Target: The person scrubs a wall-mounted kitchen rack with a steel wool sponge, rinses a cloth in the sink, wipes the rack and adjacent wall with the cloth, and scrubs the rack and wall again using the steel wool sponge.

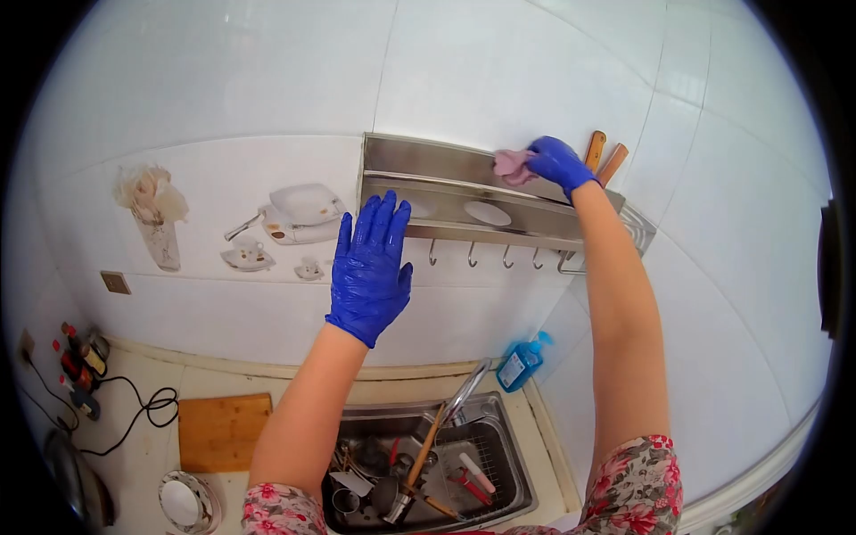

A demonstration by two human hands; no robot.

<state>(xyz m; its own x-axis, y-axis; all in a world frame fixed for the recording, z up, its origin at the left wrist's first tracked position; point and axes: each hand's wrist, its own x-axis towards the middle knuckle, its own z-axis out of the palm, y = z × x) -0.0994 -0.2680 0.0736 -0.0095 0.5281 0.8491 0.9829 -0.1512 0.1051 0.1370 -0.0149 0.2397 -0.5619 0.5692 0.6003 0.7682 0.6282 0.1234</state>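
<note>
At a white-panelled kitchen wall [499,80] above a sink [524,477], we find a metal rack [423,157] where wiping appears to be under way. The blue-gloved right hand [560,164] grips a bunched pink cloth [512,167] at the rack's upper right stretch, just beside two upright wooden handles [595,152]. The left hand [370,272] holds nothing, its gloved fingers straight over the rack's left part; whether they touch it, we cannot tell. The hooks [473,254] beneath hang bare and utensils [428,446] crowd the sink, so we judge the rack largely free of wares, the handled pieces aside. With the cloth in use, wiping looks unfinished; which stretches are done, we cannot tell.
</note>
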